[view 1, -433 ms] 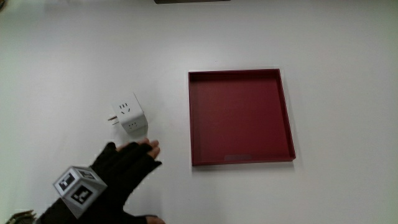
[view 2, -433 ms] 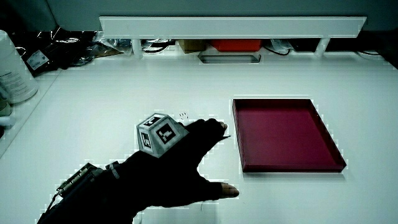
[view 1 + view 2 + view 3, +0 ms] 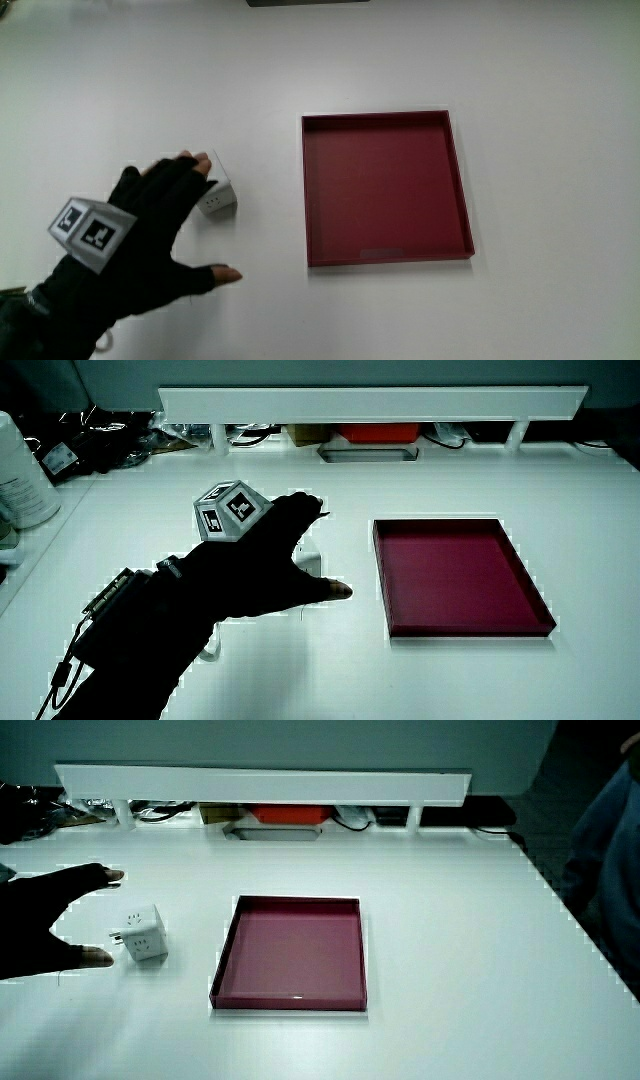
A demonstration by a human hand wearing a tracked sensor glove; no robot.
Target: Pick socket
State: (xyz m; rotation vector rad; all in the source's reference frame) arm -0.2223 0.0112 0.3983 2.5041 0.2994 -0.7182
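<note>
Reach is the step in hand: in the main view the hand hovers over the socket, fingers spread and holding nothing, beside the red tray. In a side view thumb and fingers bracket the white cube, not yet touching. Next, I judge, closing around its sides. Bare table surrounds it, so there is ample room.

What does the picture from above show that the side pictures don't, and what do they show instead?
Only the main view shows the patterned cube together with the socket, the hand's fingers spread over it. Only the side views show the low partition with clutter under it, and the socket's prongs. All show the empty red tray beside the socket.
</note>
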